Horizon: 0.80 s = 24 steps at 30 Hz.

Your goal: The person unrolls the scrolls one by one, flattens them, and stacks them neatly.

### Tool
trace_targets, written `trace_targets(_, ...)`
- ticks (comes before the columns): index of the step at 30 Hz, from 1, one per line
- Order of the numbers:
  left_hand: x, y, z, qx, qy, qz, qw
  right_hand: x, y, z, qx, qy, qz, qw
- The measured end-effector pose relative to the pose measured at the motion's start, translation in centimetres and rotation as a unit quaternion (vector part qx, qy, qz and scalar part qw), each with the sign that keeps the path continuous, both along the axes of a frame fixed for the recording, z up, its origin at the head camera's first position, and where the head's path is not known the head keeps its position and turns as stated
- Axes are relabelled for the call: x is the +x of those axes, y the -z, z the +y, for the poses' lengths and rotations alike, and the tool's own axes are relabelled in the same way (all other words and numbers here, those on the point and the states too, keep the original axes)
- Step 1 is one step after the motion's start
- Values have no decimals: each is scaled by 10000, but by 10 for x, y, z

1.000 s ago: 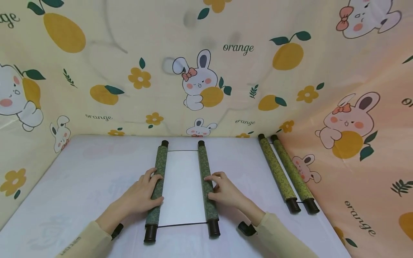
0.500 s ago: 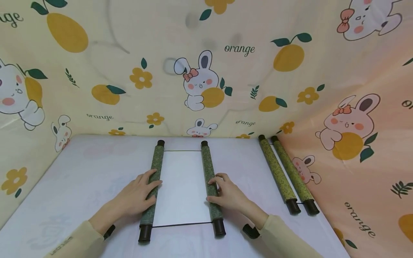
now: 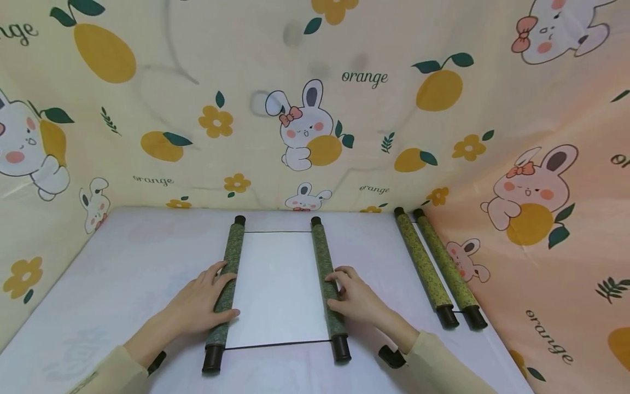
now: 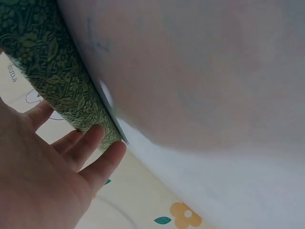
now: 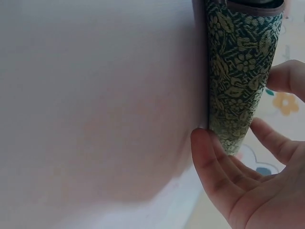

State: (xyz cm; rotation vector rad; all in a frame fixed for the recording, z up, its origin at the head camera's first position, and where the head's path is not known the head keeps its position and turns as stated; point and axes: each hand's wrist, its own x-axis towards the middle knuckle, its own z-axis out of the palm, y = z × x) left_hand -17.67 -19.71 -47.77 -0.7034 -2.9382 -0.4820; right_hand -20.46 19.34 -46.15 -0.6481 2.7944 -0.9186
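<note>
A hanging scroll with two green patterned rolls lies partly unrolled on the table, its blank white sheet (image 3: 278,290) bordered by thin dark lines at both ends. Round the left roll (image 3: 234,241) my left hand (image 3: 194,301) curls, thumb on the sheet side. My right hand (image 3: 361,301) holds the right roll (image 3: 321,243) between thumb and fingers. Gold floral cloth shows close up on the left roll (image 4: 62,71) in the left wrist view and on the right roll (image 5: 240,62) in the right wrist view. Dark knobs cap the roll ends.
A second scroll (image 3: 422,262) with yellow-green rolls lies nearly closed at the table's right side. The table (image 3: 133,262) has a pale cover. Behind and to the right hangs a printed cloth (image 3: 384,33) with rabbits and oranges. Dark devices sit under both wrists.
Both hands have moved apart, the left hand leftward and the right hand rightward, each with its roll. The white sheet between the rolls has become wider. The second scroll stays put.
</note>
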Motion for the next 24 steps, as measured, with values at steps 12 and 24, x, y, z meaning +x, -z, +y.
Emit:
trace_targets(12, 6, -4, -13, 135, -68, 59, 9999, 2, 4, 18, -3, -22, -112, 9999)
trace_targets(24, 11, -3, -27, 89, -5, 111, 9999, 0, 4, 28, 164, 392, -109, 9990)
